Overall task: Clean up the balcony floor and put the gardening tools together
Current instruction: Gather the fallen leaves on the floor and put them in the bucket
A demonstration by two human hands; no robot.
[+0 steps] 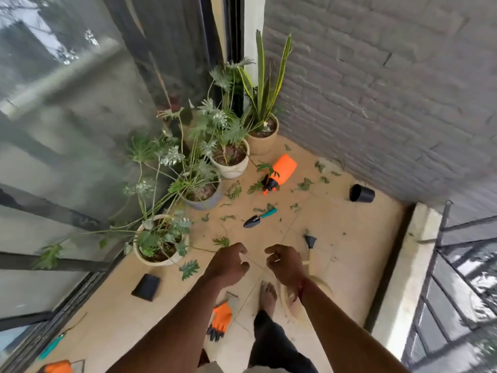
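Both my hands hang over the tan balcony floor (pixel 336 227), holding nothing. My left hand (pixel 228 265) and my right hand (pixel 285 262) have loosely curled fingers. Ahead lie a teal-handled trowel (pixel 258 217), an orange spray bottle (pixel 279 172) on its side and many cut green leaves (pixel 233 189). An orange glove (pixel 221 320) lies by my bare foot (pixel 268 294). Another orange glove (pixel 57 367) and a teal-handled tool (pixel 52 345) lie at the lower left. A pale broom (pixel 312 254) with a black neck lies partly hidden behind my right wrist.
Several potted plants (pixel 158 238) line the glass wall on the left. An empty black pot (pixel 361 193) lies by the grey brick wall, a flat black pouch (pixel 146 286) near the front pot. A raised kerb (pixel 411 265) and metal railing bound the right side.
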